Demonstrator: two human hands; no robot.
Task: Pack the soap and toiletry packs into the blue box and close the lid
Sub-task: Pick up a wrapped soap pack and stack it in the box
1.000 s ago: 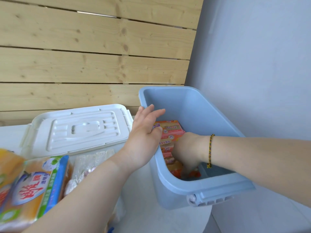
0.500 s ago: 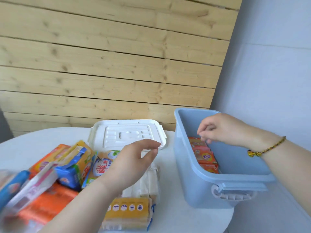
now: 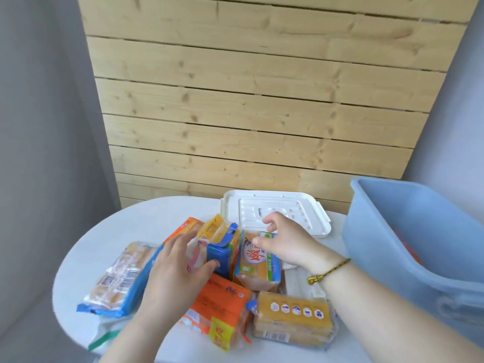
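The blue box [image 3: 372,239] stands open at the right edge of the table, with orange packs [image 3: 408,248] partly visible inside. Its white lid [image 3: 301,205] lies flat behind a pile of soap packs. My left hand [image 3: 178,273] rests on the pile, over a pink and white pack [image 3: 195,258], with its thumb against a blue and yellow pack [image 3: 222,242]. My right hand [image 3: 288,242] hovers with spread fingers just above a yellow pack with red characters [image 3: 258,265]. It holds nothing.
On the round white table [image 3: 146,218] also lie a long clear pack with a blue edge [image 3: 117,279], an orange pack [image 3: 222,305], a yellow pack with icons [image 3: 293,315] and a white pack [image 3: 296,284]. A wooden plank wall stands close behind.
My right hand has come out of the blue box and moved left over the pile. My left hand has left the box rim and dropped onto the packs. The view has swung left.
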